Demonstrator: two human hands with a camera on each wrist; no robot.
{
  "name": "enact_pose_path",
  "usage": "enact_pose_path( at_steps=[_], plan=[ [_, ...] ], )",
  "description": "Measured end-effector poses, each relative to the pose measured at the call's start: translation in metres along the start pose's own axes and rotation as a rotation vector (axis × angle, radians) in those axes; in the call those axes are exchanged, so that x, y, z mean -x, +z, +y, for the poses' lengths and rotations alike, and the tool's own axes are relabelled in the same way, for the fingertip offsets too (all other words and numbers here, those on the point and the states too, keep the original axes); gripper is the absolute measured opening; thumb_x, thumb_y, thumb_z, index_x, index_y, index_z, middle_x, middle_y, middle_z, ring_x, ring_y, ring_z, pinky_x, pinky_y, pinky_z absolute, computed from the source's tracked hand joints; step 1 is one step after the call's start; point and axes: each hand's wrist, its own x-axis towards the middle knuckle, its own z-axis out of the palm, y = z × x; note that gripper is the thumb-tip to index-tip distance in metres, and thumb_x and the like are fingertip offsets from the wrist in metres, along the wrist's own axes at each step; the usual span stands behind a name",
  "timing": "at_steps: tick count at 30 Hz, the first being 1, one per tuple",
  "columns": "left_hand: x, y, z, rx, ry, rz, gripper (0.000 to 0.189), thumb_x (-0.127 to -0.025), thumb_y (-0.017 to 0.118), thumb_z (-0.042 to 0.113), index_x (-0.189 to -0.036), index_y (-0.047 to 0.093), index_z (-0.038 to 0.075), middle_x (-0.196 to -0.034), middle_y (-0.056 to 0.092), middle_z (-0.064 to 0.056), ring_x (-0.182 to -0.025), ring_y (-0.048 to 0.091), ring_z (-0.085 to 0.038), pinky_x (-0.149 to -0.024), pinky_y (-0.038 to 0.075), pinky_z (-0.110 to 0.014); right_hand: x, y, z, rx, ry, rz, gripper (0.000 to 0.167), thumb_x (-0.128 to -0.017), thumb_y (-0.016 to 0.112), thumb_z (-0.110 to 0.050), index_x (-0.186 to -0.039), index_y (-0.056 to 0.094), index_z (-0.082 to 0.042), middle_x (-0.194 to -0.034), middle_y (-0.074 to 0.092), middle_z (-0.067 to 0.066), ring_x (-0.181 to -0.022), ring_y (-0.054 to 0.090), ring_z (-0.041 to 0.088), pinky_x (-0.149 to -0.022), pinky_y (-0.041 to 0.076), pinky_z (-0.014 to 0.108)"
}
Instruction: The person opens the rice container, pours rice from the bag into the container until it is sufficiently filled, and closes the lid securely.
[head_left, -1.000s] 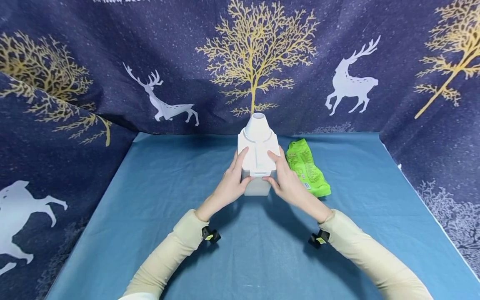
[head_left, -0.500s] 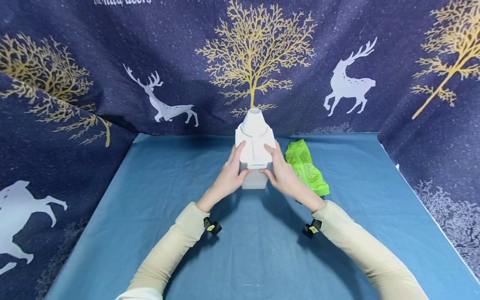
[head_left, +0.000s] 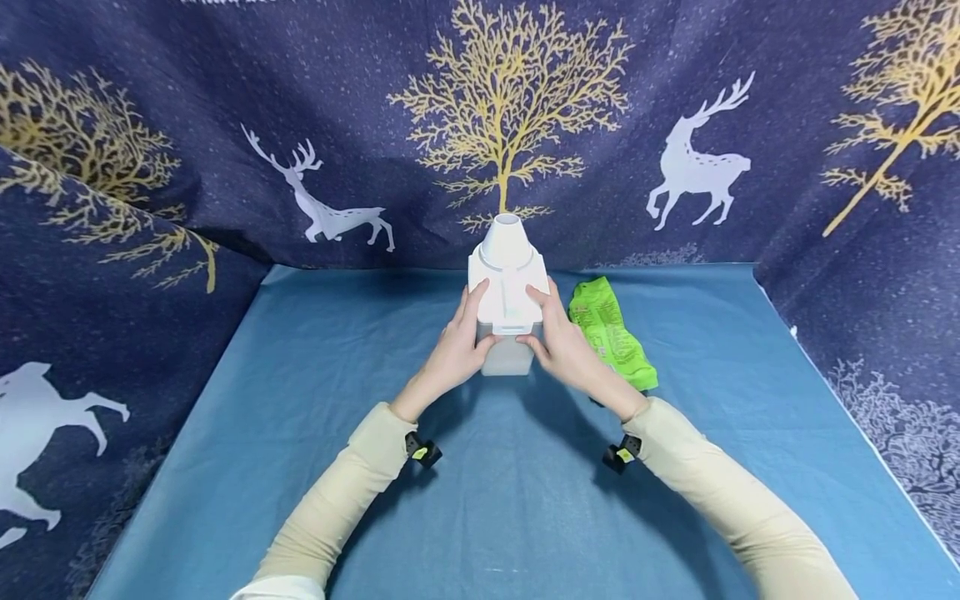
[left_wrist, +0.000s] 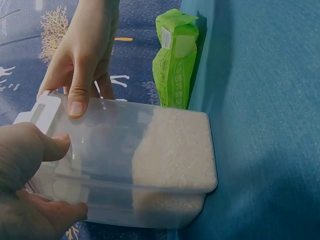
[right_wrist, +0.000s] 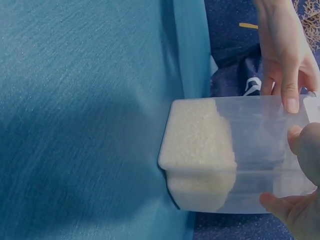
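A tall translucent storage container (head_left: 507, 357) with a white lid (head_left: 516, 293) and a cone-shaped white spout (head_left: 506, 240) stands upright near the middle of the back of the table. Pale, rice-like grains (left_wrist: 172, 150) fill its lower part in the wrist views. My left hand (head_left: 453, 346) grips it from the left, just under and along the lid, with the thumb on the front wall. On the opposite side my right hand (head_left: 567, 350) holds it the same way. The container's base is right at the blue cloth.
A crumpled bright green packet (head_left: 611, 337) lies on the blue tablecloth (head_left: 525, 517) to the right of the container, close beside my right hand. Behind the table hangs a dark blue cloth (head_left: 592, 75) printed with trees and deer.
Both hands have shifted the container a little away from me and slightly left, mostly in the first half second. The grip looks the same. The green packet has stayed put.
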Motion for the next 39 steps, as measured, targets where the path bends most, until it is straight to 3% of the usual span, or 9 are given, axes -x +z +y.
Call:
enact_pose_path(
  at_steps=[7,18,27,39],
  plan=[
    [-0.003,-0.001,-0.002,-0.009,0.002,0.002,0.082,-0.09,0.063,0.004,-0.155,0.014,0.016,-0.157,0.009,-0.032,-0.118,0.054,-0.049,-0.097,0.042,-0.062,-0.003,0.001,0.002,-0.008,0.001,-0.009,0.07,-0.092,0.064,-0.013,-0.145,0.022,0.003,-0.151,0.014,0.041,-0.046,0.04,0.013,-0.045,0.038,0.027],
    [-0.016,-0.004,-0.009,-0.004,-0.031,0.004,0.081,-0.091,0.062,0.005,-0.154,0.013,0.016,-0.157,0.01,-0.033,-0.13,0.042,-0.05,-0.104,0.035,-0.064,-0.018,0.005,0.008,-0.056,0.047,-0.047,0.068,-0.095,0.06,-0.014,-0.146,0.019,0.002,-0.152,0.008,0.04,-0.049,0.046,0.019,-0.049,0.043,0.033],
    [-0.023,-0.009,-0.012,-0.003,-0.036,0.004,0.079,-0.092,0.061,0.005,-0.154,0.013,0.016,-0.157,0.009,-0.032,-0.122,0.05,-0.051,-0.102,0.038,-0.063,-0.028,0.008,0.01,-0.074,0.074,-0.062,0.068,-0.095,0.06,-0.015,-0.146,0.018,0.002,-0.153,0.005,0.038,-0.052,0.05,0.023,-0.051,0.045,0.036],
    [-0.034,-0.012,-0.022,0.011,-0.044,-0.012,0.08,-0.092,0.061,0.006,-0.155,0.013,0.018,-0.159,0.011,-0.027,-0.14,0.029,-0.046,-0.108,0.034,-0.058,-0.038,0.016,0.018,-0.068,0.124,-0.072,0.067,-0.097,0.057,-0.02,-0.148,0.017,-0.002,-0.156,0.004,0.034,-0.073,0.06,0.038,-0.061,0.05,0.047]
  ],
)
